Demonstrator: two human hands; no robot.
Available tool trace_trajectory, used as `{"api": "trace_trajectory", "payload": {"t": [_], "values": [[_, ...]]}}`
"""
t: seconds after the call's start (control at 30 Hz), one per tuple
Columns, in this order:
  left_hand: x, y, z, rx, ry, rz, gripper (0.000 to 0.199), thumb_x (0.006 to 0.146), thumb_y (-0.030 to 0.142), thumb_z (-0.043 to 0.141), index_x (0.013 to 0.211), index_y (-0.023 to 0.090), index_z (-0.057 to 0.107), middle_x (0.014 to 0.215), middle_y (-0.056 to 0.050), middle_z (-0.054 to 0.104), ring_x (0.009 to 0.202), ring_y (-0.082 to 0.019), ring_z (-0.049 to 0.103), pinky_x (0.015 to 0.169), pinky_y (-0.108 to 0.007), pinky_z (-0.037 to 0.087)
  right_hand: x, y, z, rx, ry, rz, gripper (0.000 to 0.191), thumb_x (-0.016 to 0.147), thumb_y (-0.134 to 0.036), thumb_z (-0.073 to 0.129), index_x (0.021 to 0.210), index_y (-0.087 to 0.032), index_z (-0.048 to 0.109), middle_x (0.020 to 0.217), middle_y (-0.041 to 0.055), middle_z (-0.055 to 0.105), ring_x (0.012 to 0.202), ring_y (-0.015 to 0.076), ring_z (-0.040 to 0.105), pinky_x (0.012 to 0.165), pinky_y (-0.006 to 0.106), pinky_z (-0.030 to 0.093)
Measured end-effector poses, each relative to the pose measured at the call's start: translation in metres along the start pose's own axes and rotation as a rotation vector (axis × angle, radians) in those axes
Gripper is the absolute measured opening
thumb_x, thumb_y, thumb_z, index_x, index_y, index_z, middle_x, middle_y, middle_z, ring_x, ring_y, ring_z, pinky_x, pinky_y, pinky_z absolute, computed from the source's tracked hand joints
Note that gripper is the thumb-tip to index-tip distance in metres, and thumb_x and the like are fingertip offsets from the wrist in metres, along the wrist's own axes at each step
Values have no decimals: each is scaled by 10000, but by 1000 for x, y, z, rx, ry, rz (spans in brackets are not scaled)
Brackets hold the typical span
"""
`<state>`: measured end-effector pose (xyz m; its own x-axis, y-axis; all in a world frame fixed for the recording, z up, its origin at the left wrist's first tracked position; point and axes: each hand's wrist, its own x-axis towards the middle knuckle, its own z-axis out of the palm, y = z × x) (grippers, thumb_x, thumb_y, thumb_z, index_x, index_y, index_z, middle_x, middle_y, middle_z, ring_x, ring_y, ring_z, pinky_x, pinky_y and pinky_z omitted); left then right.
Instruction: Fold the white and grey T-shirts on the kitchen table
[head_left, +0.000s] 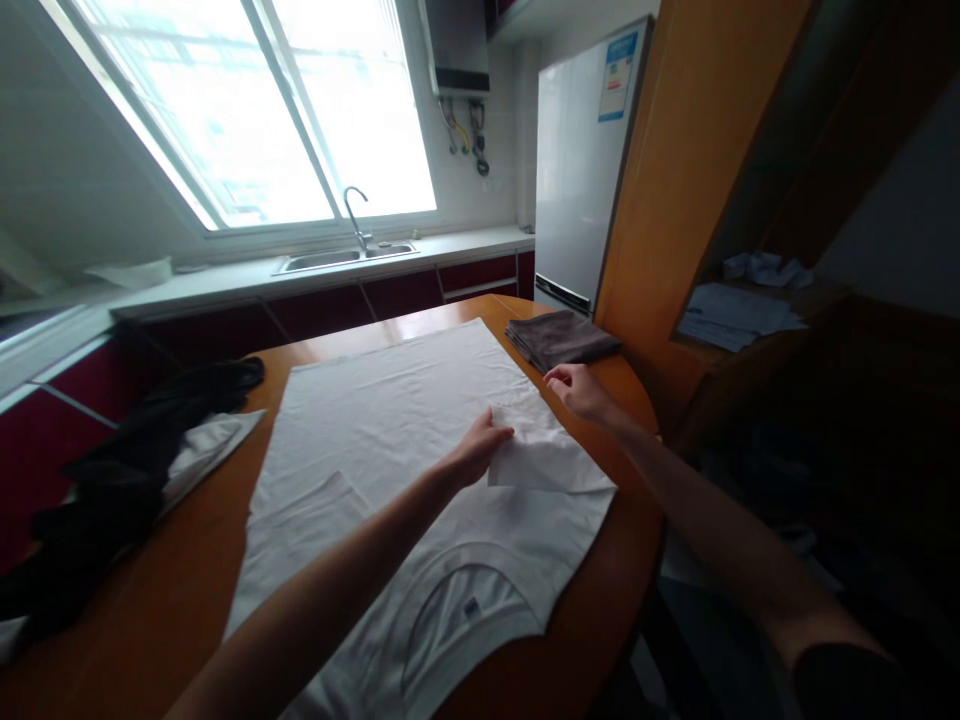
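Observation:
A white T-shirt lies spread on the wooden table, its round collar toward me. On the right side its sleeve is folded inward over the body. My left hand pinches the end of that sleeve between thumb and fingers. The left sleeve also lies folded in on the body. Just beyond the shirt's right edge, my right hand hangs close over the table with its fingers curled together, and no cloth shows in them.
A folded dark grey garment lies at the table's far right. Black clothing and a white cloth are heaped at the left. Behind stand a counter with a sink, and a fridge.

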<state>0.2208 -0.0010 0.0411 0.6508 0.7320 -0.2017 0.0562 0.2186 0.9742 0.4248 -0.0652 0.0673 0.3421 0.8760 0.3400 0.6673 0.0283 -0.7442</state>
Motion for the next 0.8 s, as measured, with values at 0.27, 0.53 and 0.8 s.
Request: {"api": "trace_trajectory", "payload": {"t": [0.27,0.53,0.8], "values": [[7,-11,-19,738,44,349,547,779,105,606,1323,161,627,1276,-125,636,1215,-269,585,1129,-401,396,9,67,32,-164,-23,-109,371,905,-147,457,1167,-145,720,1335,135,641,1288,233,545,1150,398,369],[6,-22,-22,841,-10,423,645,815,205,616,1442,94,514,1297,-162,567,1244,-281,551,1138,-399,394,18,80,47,-257,-209,-171,397,977,-272,461,1313,-201,658,1500,91,513,1453,240,373,1205,450,278],[13,-13,-35,800,-63,322,699,697,175,693,1386,133,586,1282,-142,553,1176,-303,580,1101,-398,425,18,85,46,-315,-246,-104,392,1014,-303,430,1296,-167,666,1457,126,554,1439,253,397,1195,454,276]]}}
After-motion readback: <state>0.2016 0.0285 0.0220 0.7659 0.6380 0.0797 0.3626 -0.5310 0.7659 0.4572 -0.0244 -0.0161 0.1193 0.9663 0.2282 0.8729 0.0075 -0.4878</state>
